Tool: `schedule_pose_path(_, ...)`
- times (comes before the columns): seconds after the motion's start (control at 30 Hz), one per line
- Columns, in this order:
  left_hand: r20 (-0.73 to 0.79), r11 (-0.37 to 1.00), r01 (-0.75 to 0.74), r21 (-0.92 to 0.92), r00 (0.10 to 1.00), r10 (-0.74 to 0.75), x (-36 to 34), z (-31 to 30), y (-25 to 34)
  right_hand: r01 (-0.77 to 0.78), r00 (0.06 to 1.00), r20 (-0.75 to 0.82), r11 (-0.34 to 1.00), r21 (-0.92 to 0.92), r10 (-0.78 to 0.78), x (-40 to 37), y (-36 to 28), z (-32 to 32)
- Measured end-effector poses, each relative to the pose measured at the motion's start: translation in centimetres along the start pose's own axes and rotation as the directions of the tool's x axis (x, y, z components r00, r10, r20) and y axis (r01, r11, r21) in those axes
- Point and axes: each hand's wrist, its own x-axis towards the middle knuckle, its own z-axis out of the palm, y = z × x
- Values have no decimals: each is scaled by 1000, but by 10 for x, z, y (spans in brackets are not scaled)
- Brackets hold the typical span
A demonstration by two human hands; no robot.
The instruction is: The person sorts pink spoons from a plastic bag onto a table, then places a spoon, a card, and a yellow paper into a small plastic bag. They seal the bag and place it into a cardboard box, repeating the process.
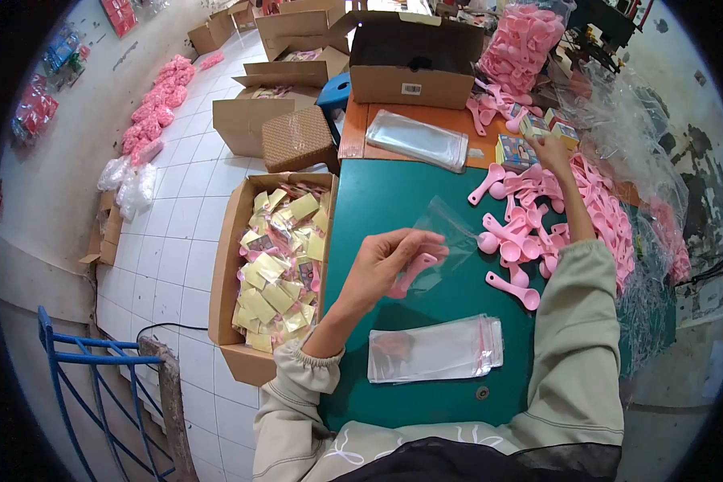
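My left hand (394,255) is closed over the middle of the green table, gripping a clear plastic bag (450,241) together with a pink measuring spoon (414,273). The spoon's handle end shows below the fingers, and the bag spreads to the right of them. Farther back, my right hand (549,151) reaches over the pink spoons to small stacks of printed cards (516,151). Its fingers are bent together right at a pale stack (533,126); what they pinch is too small to make out. Loose pink spoons (516,233) lie heaped below my right forearm.
Flat clear bags (426,352) lie in front of me, with another bag stack (418,138) at the back. A carton (329,241) of packed spoons and yellow cards stands left of the table. A big bag of spoons (522,48) and crumpled plastic (643,136) are at right.
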Motion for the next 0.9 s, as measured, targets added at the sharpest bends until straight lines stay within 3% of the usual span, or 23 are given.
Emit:
schedule_pose_path(0.2,23,1000,-6,6,1000,6,1,-8,-2,24,917,-398,1000,-10,-26,-23,11,24)
schedule_pose_path(0.37,15,999,37,-6,999,-37,1,-6,-1,66,890,-451,998,-9,-63,-19,31,27)
schedule_pose_path(0.57,30,997,77,10,997,-77,-3,1,0,96,933,-347,995,-2,-91,-18,44,4)
schedule_pose_path(0.63,22,994,101,46,995,-102,-8,2,6,51,963,-264,999,2,-49,-38,1,-32)
schedule_pose_path(0.7,27,994,88,64,996,-90,-7,-2,0,71,980,-196,868,492,31,-83,-70,-65)
schedule_pose_path(0.77,35,994,84,64,996,-86,-7,-3,-4,80,997,-62,625,777,-50,-124,-120,-88)
schedule_pose_path(0.83,52,995,87,50,995,-89,-5,-3,-4,33,995,28,580,814,-95,-158,-149,-103)
schedule_pose_path(0.9,98,989,79,122,991,-92,-5,-5,-6,85,974,82,675,733,-212,-176,-158,-109)
